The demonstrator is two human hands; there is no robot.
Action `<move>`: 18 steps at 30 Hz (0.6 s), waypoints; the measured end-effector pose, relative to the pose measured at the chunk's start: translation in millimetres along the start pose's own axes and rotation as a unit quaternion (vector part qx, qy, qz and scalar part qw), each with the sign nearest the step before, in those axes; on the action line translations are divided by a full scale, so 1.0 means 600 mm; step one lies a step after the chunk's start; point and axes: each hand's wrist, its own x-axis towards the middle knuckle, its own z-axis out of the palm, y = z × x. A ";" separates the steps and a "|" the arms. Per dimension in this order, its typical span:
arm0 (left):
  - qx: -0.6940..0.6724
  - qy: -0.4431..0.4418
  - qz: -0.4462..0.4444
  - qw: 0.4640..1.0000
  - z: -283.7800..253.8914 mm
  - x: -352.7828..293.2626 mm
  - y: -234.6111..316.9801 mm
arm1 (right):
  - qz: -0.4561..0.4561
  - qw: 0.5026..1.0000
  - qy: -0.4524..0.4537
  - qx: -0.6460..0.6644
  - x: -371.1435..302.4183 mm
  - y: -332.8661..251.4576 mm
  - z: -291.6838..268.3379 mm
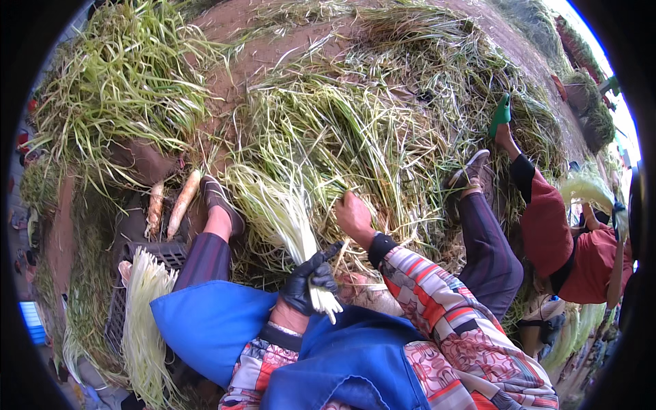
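Observation:
My left hand (309, 281), in a black glove, is wrapped round a bundle of garlic chives (295, 229). The pale cut ends stick out below the fist toward my lap, and the long leaves fan out away from me. My bare right hand (354, 215) is a little to the right of the bundle, over a heap of loose green chives (355, 147). Its fingers are curled closed; what they hold, if anything, is hidden.
A black plastic crate (160, 254) stands at my left, with a pale chive bundle (145, 314) hanging over it. Two orange-white root-like pieces (182, 205) lie near my left shoe. More leaves (123, 82) are heaped far left. A person in red (581, 246) sits at the right.

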 end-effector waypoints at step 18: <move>0.200 0.206 0.271 0.919 0.016 0.007 0.035 | 0.065 0.911 -0.266 0.307 -0.100 -0.033 -0.258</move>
